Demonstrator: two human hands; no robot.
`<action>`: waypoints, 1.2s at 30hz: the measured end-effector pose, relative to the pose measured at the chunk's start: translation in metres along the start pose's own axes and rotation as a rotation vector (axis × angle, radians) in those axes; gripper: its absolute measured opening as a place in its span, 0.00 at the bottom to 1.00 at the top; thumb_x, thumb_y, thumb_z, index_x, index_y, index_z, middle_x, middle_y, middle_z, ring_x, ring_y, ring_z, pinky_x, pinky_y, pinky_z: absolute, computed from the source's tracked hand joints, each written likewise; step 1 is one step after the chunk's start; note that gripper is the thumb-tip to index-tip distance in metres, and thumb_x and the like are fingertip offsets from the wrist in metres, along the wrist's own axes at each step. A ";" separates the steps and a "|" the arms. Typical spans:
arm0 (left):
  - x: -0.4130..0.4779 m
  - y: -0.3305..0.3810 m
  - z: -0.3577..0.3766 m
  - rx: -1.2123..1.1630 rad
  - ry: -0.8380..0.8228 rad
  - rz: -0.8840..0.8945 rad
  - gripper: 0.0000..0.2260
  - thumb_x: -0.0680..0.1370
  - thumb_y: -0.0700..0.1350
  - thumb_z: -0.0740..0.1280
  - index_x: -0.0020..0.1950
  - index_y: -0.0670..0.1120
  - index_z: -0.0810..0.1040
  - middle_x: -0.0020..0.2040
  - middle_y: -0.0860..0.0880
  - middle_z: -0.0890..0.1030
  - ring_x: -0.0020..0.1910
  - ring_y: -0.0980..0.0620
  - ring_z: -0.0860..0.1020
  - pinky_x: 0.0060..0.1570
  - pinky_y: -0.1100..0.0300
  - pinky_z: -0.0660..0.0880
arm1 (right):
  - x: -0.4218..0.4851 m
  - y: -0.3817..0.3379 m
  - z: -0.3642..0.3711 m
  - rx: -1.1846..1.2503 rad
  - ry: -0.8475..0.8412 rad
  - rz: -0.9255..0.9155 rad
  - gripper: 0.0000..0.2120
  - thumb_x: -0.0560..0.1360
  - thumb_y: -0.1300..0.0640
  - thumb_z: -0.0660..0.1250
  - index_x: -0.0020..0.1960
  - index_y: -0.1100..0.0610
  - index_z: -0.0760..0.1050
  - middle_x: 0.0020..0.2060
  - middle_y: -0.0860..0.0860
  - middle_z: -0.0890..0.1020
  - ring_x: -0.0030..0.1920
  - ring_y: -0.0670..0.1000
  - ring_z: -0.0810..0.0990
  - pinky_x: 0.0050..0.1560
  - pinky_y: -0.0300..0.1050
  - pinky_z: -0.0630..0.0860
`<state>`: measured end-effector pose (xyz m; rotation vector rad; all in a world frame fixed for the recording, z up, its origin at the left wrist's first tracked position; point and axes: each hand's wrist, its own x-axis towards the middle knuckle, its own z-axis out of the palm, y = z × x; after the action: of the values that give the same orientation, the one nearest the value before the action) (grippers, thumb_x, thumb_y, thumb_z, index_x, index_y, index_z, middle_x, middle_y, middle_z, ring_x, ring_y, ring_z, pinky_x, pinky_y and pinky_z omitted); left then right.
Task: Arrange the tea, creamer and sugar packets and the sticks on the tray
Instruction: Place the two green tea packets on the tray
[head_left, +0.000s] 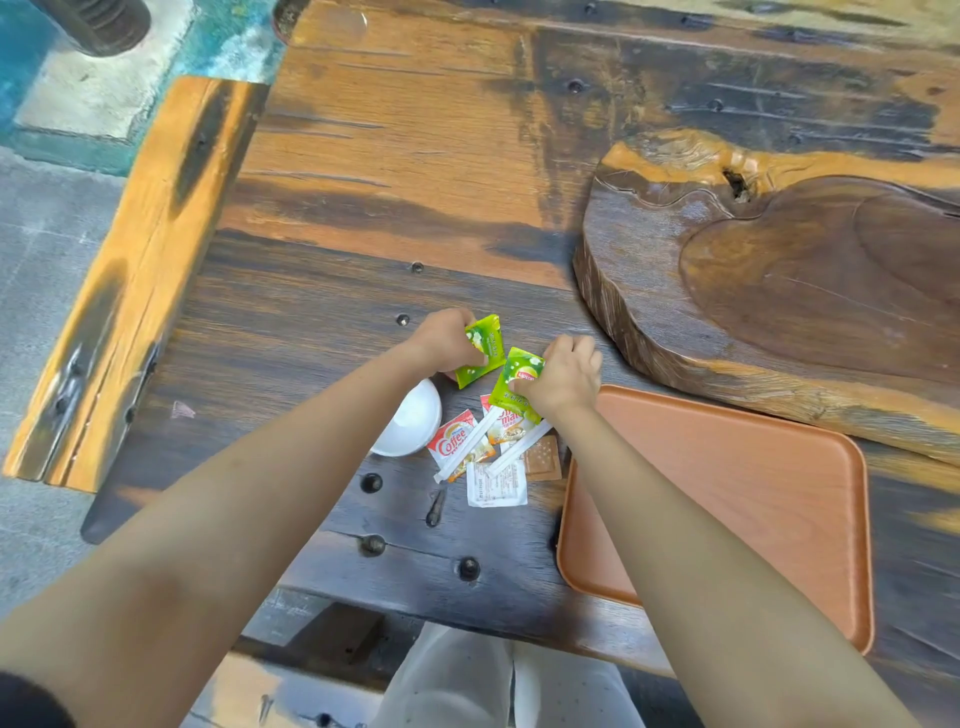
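My left hand (449, 340) is shut on a green tea packet (482, 353) at the far side of a small pile. My right hand (563, 374) grips a second green tea packet (517, 382) just to the right of it. Below them lie two red and white creamer packets (452, 441), two white paper-wrapped sticks (470, 441), a white sugar packet (496, 486) and a brown packet (543, 457). The orange tray (727, 499) sits to the right of the pile with nothing on it.
A white bowl (413, 421) stands beside the pile on its left. A thick carved wooden slab (779, 270) lies beyond the tray at the right. The dark plank table (311, 322) has bolt heads in it, and a wooden bench (135, 260) runs along its left.
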<state>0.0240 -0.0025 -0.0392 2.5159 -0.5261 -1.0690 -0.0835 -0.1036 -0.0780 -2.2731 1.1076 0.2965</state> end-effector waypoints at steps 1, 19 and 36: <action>0.000 0.001 -0.001 -0.086 -0.011 -0.009 0.11 0.70 0.39 0.72 0.46 0.43 0.72 0.41 0.42 0.76 0.33 0.48 0.75 0.19 0.69 0.72 | 0.001 0.000 -0.001 0.005 -0.018 0.003 0.29 0.64 0.50 0.76 0.59 0.60 0.69 0.62 0.57 0.68 0.64 0.58 0.65 0.64 0.51 0.65; -0.051 0.024 0.013 -0.557 0.051 0.036 0.09 0.73 0.36 0.67 0.52 0.45 0.80 0.38 0.45 0.78 0.34 0.52 0.75 0.28 0.71 0.73 | -0.018 0.087 -0.075 0.933 -0.014 -0.057 0.13 0.74 0.67 0.63 0.37 0.51 0.76 0.35 0.49 0.79 0.31 0.37 0.75 0.37 0.34 0.71; -0.099 0.027 0.077 -0.516 -0.125 -0.093 0.07 0.72 0.38 0.70 0.49 0.40 0.79 0.44 0.43 0.80 0.40 0.49 0.78 0.41 0.61 0.75 | -0.071 0.163 -0.032 -0.061 0.085 -0.449 0.18 0.70 0.60 0.66 0.60 0.55 0.73 0.58 0.54 0.76 0.61 0.56 0.70 0.61 0.52 0.69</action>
<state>-0.1019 0.0064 -0.0165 2.0461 -0.1360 -1.2179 -0.2560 -0.1550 -0.0881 -2.5288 0.6042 0.0531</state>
